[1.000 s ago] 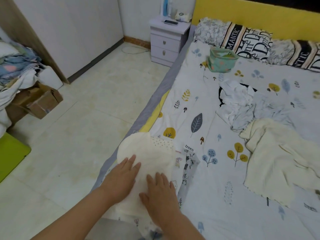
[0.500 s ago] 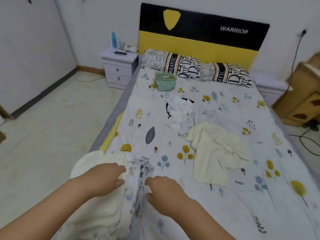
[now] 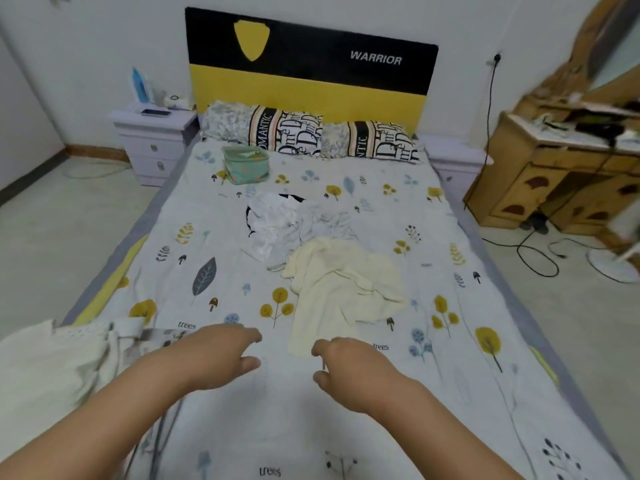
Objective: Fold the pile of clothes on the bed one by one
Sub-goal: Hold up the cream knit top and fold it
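Two hands, left hand (image 3: 221,355) and right hand (image 3: 349,368), empty, fingers loosely curled, near crumpled cream cotton garment (image 3: 343,289); one-corner grab risks dragging grey-white clothes (image 3: 284,226) beyond.

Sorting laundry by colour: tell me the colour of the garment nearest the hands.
Pale cream garment, plain with no print, seen in the head view.

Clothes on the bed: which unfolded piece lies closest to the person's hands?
The crumpled cream-yellow garment; its near edge lies just beyond the right hand. The rumpled white-grey clothes lie farther off, toward the pillows.
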{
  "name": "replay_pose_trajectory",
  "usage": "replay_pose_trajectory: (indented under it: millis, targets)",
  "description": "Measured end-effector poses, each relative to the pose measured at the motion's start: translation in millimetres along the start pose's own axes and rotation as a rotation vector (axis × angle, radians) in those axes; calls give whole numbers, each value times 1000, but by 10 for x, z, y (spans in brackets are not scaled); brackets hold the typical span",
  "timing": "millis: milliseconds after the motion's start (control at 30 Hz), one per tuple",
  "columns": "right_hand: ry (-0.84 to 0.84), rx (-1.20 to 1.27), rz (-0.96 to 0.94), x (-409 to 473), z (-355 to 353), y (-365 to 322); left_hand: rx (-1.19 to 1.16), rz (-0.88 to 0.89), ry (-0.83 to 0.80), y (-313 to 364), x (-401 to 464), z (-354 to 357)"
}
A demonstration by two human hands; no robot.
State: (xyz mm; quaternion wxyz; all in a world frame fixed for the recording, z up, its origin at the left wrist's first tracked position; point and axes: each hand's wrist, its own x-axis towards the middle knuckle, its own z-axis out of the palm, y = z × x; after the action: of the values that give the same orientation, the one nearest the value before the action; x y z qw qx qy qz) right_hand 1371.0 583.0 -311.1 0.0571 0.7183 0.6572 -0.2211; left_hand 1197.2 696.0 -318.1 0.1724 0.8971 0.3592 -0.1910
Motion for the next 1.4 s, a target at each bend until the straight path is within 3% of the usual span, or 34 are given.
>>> replay_pose_trajectory:
  millis: [400, 867, 1167, 1400]
  targets:
    - [-68, 38, 93, 245, 27, 1568, -47, -6, -79, 848, 1123, 282]
    - [-76, 110, 334, 1624, 816, 2733, -27, -94, -22, 589, 2913, 846]
    - [-28, 61, 418, 2683, 1635, 3175, -57, -320, 69, 313, 3968, 1559]
    - [-60, 76, 379, 3093, 1930, 3272, -325, -336, 55, 233, 4356, 1858]
